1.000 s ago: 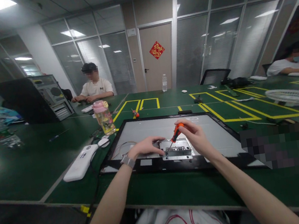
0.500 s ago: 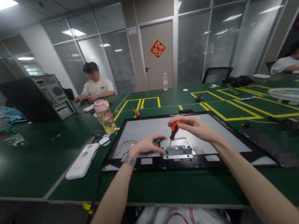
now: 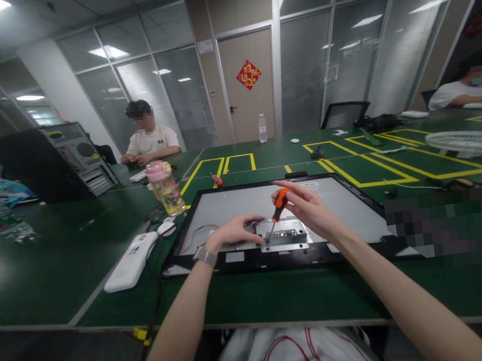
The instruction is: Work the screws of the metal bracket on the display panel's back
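Note:
A flat display panel [image 3: 340, 199] with a black frame and a pale back lies on the green table in front of me. Near its close edge sits a silvery metal bracket [image 3: 291, 237]. My right hand [image 3: 310, 206] is closed round the orange and black handle of a screwdriver [image 3: 280, 203]. The shaft slants down to the bracket's left end, where the tip's exact seat is too small to make out. My left hand [image 3: 234, 232] rests at the bracket's left side, thumb and fingers apart. Thin wires [image 3: 195, 235] lie on the panel left of that hand.
Left of the panel are a white device [image 3: 130, 263] and a pink-lidded bottle [image 3: 166, 190]. A computer case [image 3: 80, 158] stands farther left. Across the table a person [image 3: 152, 139] sits, another person [image 3: 457, 93] is at right. A racket-like white object [image 3: 473, 140] lies at right.
The camera view has shifted slightly. My right hand has turned a little on the screwdriver handle, with one finger now stretched out. My left hand stays at the bracket.

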Available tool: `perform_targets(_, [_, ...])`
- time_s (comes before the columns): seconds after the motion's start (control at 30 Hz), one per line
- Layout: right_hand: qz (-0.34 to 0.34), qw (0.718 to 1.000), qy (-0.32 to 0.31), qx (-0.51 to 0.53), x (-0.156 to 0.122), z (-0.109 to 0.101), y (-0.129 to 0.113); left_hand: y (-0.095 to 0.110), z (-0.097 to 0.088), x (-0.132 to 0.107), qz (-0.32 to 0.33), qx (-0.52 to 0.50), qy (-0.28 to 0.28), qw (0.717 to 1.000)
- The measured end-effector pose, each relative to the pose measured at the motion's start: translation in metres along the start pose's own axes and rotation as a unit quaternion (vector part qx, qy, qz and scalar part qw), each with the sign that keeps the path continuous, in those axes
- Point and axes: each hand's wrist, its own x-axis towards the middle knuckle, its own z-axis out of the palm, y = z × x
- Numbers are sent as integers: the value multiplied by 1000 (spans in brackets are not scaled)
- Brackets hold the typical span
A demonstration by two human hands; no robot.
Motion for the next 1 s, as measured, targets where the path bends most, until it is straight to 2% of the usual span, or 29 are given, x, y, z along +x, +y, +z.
perform_targets(0.17, [-15,999,-28,-4,0,-2,0,0,-1,0,1,-1,-3,1000])
perform_targets(0.33, [-60,989,14,-136,-1,-2,1,0,-1,0,-1,3,-1,1000])
perform_targets(0.4, [-63,986,27,-153,-2,-2,3,0,0,0,-2,6,2,1000])
perform_targets(0.6, [-58,994,50,-76,-4,-1,7,2,0,-1,-2,-1,4,1000])
perform_targets(0.7, [-25,998,37,-38,-5,1,3,4,0,-2,-3,-2,6,1000])
perform_targets(0.77, [-11,999,19,-37,-5,2,-1,4,1,-2,-3,-2,8,1000])
perform_targets(1.0, [-28,997,-8,-75,-4,-2,-4,0,0,0,3,-4,7,1000])
